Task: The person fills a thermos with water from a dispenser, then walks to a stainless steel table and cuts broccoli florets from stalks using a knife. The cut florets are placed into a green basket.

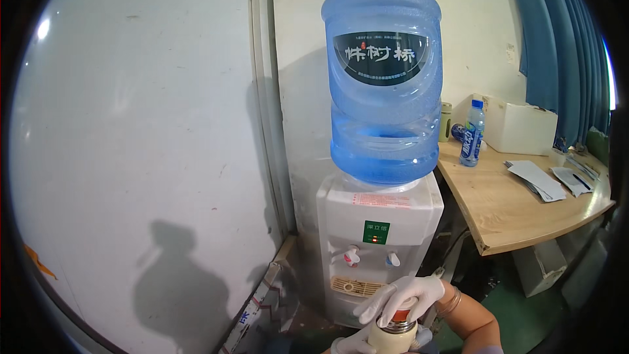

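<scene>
My left hand (353, 343), in a white glove, grips the cream body of an insulated flask (389, 340) at the bottom of the view. My right hand (421, 291), gloved too, reaches over the flask from above. Its fingers and thumb are around a stopper (402, 315) with an orange-red band and a pale top. Below the band shows the shiny steel neck (397, 327). Just beyond my hands stands a white water dispenser (393, 228), with a red-marked tap (352, 255), a blue-marked tap (392, 259) and a beige drip tray (355, 285).
A large blue water bottle (385, 108) sits upside down on the dispenser. At right, a wooden table (491, 206) carries a drink bottle (472, 135), a green flask (445, 123), a white box (521, 128) and papers (536, 180). A pale panel (147, 132) fills the left.
</scene>
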Tool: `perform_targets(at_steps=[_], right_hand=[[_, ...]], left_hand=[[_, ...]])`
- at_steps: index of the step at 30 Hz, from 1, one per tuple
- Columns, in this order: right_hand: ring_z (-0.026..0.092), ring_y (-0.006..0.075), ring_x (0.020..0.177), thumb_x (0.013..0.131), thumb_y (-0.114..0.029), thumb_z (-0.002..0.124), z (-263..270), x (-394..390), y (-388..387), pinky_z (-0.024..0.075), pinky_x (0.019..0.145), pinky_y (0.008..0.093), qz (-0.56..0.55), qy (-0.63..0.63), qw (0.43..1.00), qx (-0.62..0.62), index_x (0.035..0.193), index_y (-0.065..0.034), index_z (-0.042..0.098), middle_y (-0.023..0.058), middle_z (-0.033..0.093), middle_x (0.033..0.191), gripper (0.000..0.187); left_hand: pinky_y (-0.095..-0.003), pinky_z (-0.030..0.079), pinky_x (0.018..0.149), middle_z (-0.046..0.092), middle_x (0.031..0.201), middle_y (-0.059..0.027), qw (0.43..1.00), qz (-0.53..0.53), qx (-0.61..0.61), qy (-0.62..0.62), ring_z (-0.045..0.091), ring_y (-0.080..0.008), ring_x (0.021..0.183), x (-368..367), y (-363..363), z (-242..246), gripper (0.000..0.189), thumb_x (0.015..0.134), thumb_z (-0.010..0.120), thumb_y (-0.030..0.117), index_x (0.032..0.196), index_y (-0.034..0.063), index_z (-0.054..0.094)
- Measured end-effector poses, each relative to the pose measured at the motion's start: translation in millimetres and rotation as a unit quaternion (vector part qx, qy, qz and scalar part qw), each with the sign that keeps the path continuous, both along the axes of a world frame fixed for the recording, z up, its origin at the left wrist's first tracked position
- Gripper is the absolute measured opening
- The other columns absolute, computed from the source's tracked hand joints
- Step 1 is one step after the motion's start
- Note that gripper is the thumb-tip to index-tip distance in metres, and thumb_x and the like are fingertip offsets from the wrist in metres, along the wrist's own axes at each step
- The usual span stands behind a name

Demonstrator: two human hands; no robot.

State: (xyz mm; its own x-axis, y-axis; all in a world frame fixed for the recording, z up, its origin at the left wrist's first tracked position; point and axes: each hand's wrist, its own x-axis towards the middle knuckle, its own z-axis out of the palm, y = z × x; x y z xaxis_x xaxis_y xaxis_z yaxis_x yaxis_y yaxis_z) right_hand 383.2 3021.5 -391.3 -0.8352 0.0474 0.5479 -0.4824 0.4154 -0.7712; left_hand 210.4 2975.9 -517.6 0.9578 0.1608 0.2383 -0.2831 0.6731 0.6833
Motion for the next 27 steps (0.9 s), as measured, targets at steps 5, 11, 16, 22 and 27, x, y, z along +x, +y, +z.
perform_targets(at_steps=[5, 11, 16, 22, 27], right_hand=[[0.059, 0.0339, 0.117, 0.076, -0.052, 0.072, 14.3, 22.8, -8.8, 0.0497, 0.095, 0.0406, -0.322, -0.135, 0.898, 0.267, 0.126, -0.0134, 0.065, 0.013, 0.053, 0.14, 0.063], [0.061, 0.0332, 0.111, 0.08, -0.055, 0.065, 32.8, 6.6, -24.9, 0.0524, 0.088, 0.0419, -0.548, -0.148, 0.74, 0.361, 0.107, -0.0169, 0.069, 0.0094, 0.058, 0.131, 0.047], [0.064, 0.0349, 0.1, 0.089, -0.031, 0.067, 119.1, 1.4, -14.3, 0.0526, 0.082, 0.0431, -0.425, 0.001, 0.893, 0.149, 0.08, -0.0045, 0.068, 0.013, 0.068, 0.103, 0.028], [0.065, 0.0347, 0.093, 0.084, -0.021, 0.072, 239.5, 0.3, -2.6, 0.0514, 0.081, 0.0434, -0.127, 0.121, 0.984, -0.018, 0.084, -0.0019, 0.067, 0.0135, 0.067, 0.097, 0.02], [0.065, 0.0347, 0.095, 0.085, -0.025, 0.072, 336.3, -13.4, -23.6, 0.0519, 0.083, 0.043, -0.026, 0.114, 0.991, -0.072, 0.096, -0.0019, 0.067, 0.0147, 0.067, 0.103, 0.026]], left_hand=[[-0.039, 0.042, 0.103, 0.048, 0.137, -0.0123, 0.961, 0.241, 0.136, 0.01, 0.048, -0.026, 0.127, -0.6, 20.6, 8.1, 0.085, 0.07, 0.084, 0.015, 0.141, 0.0065, 0.038], [-0.0396, 0.047, 0.097, 0.052, 0.13, -0.0111, 0.731, 0.539, 0.413, 0.07, 0.053, -0.0276, 0.121, 10.5, 38.9, 51.5, 0.081, 0.067, 0.084, 0.011, 0.137, 0.0074, 0.041], [-0.0338, 0.049, 0.087, 0.054, 0.116, -0.0074, 0.939, 0.342, -0.032, -0.017, 0.056, -0.0214, 0.108, 24.8, 31.8, 122.3, 0.055, 0.081, 0.071, 0.012, 0.13, 0.0109, 0.045], [-0.0346, 0.042, 0.096, 0.048, 0.128, -0.0092, 0.951, 0.244, 0.191, -0.003, 0.05, -0.0222, 0.117, 13.6, 15.9, 248.3, 0.068, 0.077, 0.076, 0.016, 0.136, 0.0085, 0.041], [-0.0352, 0.037, 0.103, 0.043, 0.138, -0.0106, 0.927, 0.228, 0.297, 0.008, 0.045, -0.0229, 0.125, 0.5, -5.2, 375.9, 0.079, 0.074, 0.079, 0.019, 0.141, 0.0066, 0.037]])
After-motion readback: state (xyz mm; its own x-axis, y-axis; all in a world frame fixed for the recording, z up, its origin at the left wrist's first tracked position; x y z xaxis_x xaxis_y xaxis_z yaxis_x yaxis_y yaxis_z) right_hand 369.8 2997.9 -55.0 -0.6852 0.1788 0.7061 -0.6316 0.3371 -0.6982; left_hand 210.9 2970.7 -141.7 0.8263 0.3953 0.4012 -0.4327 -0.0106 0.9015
